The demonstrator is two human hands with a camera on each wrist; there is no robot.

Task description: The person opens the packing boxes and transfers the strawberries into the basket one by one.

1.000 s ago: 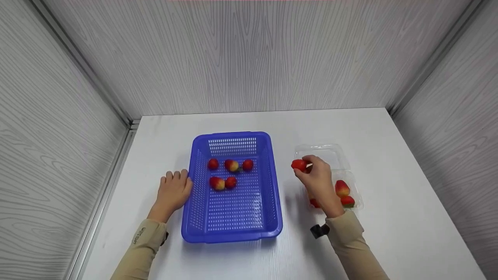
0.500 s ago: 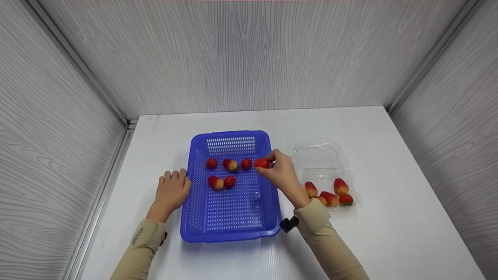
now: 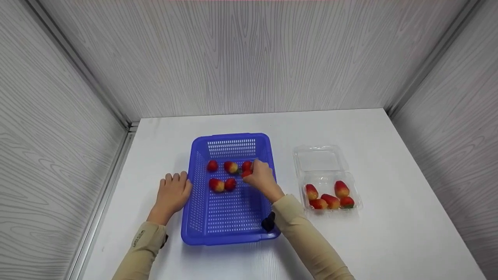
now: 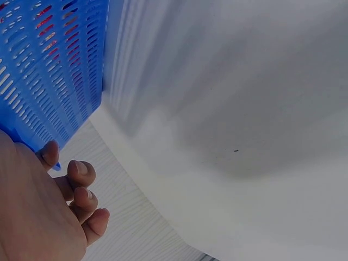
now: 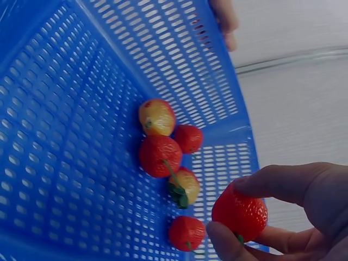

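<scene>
Basket (image 3: 233, 229) walls are sitting close around the right hand (image 3: 261, 179), which is pinching a strawberry (image 5: 240, 212) between thumb and fingertips, low over the mesh floor. Five strawberries (image 3: 230, 167) are lying just beside it, so a careless drop could be knocking them rolling. Left hand (image 3: 173, 192) is resting with relaxed fingers against the basket's outer wall, holding nothing.

I count six strawberries (image 3: 230, 184) at my basket (image 3: 233, 225), four in one clear box (image 3: 323, 159).
</scene>
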